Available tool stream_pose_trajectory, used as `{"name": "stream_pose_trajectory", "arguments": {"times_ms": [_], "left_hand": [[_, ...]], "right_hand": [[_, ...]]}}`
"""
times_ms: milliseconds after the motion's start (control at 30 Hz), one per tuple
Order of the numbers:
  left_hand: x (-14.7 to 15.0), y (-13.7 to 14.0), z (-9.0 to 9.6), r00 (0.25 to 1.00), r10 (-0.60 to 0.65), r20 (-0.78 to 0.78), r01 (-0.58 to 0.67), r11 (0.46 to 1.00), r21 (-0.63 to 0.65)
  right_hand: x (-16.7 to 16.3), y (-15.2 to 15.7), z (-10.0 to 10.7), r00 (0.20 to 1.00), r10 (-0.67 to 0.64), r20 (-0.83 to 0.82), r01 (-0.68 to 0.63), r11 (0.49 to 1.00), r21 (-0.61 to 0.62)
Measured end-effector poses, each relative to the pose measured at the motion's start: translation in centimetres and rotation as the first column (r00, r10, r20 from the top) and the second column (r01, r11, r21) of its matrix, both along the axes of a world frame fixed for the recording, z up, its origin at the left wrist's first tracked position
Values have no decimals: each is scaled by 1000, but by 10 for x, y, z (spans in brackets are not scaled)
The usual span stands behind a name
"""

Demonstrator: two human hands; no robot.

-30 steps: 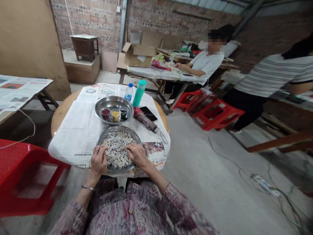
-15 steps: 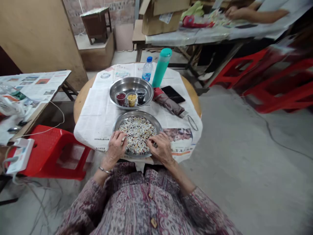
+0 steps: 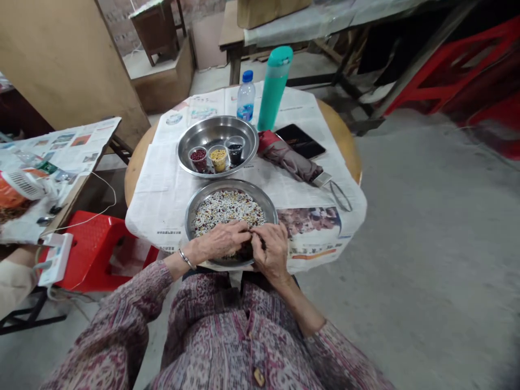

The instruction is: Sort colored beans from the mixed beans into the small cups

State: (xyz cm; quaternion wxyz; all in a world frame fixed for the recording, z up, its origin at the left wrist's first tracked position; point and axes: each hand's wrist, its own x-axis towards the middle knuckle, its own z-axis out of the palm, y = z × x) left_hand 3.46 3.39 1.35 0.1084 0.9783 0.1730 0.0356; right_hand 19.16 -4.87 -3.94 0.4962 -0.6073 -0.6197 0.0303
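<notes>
red, yellow and black pieces sit apart in three cups (image 3: 218, 158); plenty of grains (image 3: 227, 207) left mixed.
mostly white, speckled dark and yellow, they fill the pan (image 3: 189, 216) at the near edge of the table (image 3: 345, 143); left hand (image 3: 219, 239) and right hand (image 3: 271, 250) meet, fingers bent; cannot tell whether either pinches anything.

White, dark and yellow grains (image 3: 228, 208) lie mixed in a round metal pan (image 3: 270, 208).
</notes>
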Motion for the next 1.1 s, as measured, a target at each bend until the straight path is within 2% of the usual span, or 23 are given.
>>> {"name": "stream_pose_trajectory", "arguments": {"times_ms": [100, 233, 300, 400, 500, 600, 667, 767, 900, 1100], "left_hand": [[2, 20, 2, 992, 123, 12, -123, 992, -2], [-4, 42, 4, 942, 290, 170, -290, 957, -30], [-5, 45, 5, 919, 325, 226, -331, 944, -9], [-3, 39, 7, 946, 261, 194, -274, 961, 46], [4, 28, 9, 987, 101, 123, -106, 994, 33], [17, 22, 8, 992, -26, 127, 23, 999, 23], [28, 24, 4, 988, -60, 140, 54, 997, 49], [41, 34, -4, 991, -54, 119, 43, 995, 91], [45, 47, -5, 1000, 15, -12, -13, 993, 114], [5, 49, 14, 966, 212, -150, -202, 976, 82]], "right_hand": [[1, 0, -3, 995, 61, -82, -58, 997, 42], [3, 0, -4, 992, 75, -98, -68, 995, 69], [3, 0, -3, 993, 71, -89, -66, 996, 68], [3, 0, -2, 993, 75, -86, -68, 994, 80], [1, 1, -4, 992, 72, -101, -63, 994, 93], [0, 1, -7, 992, 50, -113, -40, 995, 92], [-1, 0, -7, 993, 39, -114, -30, 996, 83], [-2, 0, -6, 995, 30, -97, -23, 997, 67], [-1, 1, -3, 998, 14, -56, -11, 998, 57], [1, 1, -8, 998, 37, -43, -31, 991, 130]]}}
